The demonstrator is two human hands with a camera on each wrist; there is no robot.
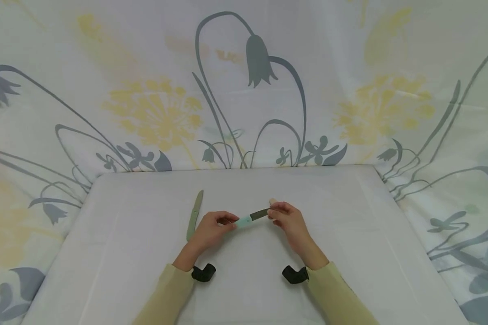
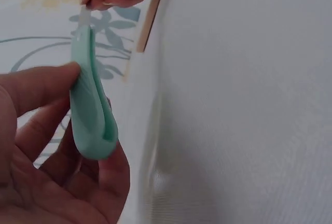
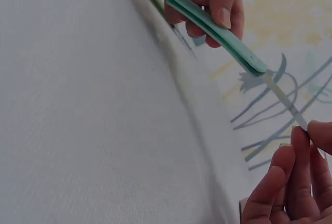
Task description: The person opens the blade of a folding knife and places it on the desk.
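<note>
A mint-green folding knife (image 1: 243, 221) is held up over the table with its blade (image 1: 259, 214) swung out of the handle. The left hand (image 1: 213, 228) grips the handle, its thumb on one side and fingers behind, as the left wrist view shows on the handle (image 2: 91, 115). At the other end, the right hand (image 1: 289, 222) pinches the blade near its tip between thumb and fingertips; the tip is partly covered. Beyond the left hand lies a second, olive-green folding knife (image 1: 194, 219), opened out on the table.
A small light-brown wooden piece (image 1: 273, 200) lies just behind the right hand; the left wrist view shows it as a narrow strip (image 2: 153, 16). White cloth covers the table (image 1: 341, 253). A flower-patterned curtain (image 1: 154, 113) rises along its back and sides.
</note>
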